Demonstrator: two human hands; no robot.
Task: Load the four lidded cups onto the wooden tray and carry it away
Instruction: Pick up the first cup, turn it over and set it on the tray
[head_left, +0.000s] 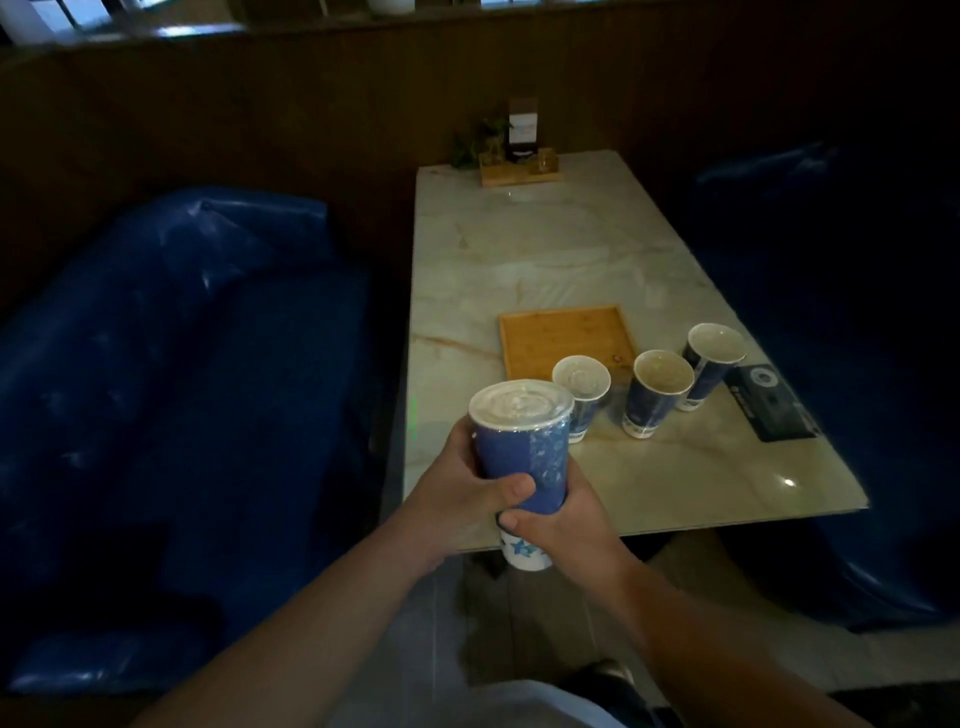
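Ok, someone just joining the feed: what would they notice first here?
Probably the blue lidded cup held up front by the left hand and right hand. Behind it, three more cups stand on the marble table beside the empty wooden tray.

Pale marbled worktop (545, 260), long and rectangular, seen from its near end. Landmark: the wooden tray (566, 340), lying flat and bare on the surface. Just nearer than the tray, three lidded cups stand upright in a row: left cup (581, 395) overlapping the tray's near edge in view, middle cup (657, 392) near the tray's near right corner, right cup (709, 364) further right. Right of these cups lies a flat black card (774, 408). Far beyond the tray, at the far end, stands a wooden holder (519, 169) with a plant and a sign.
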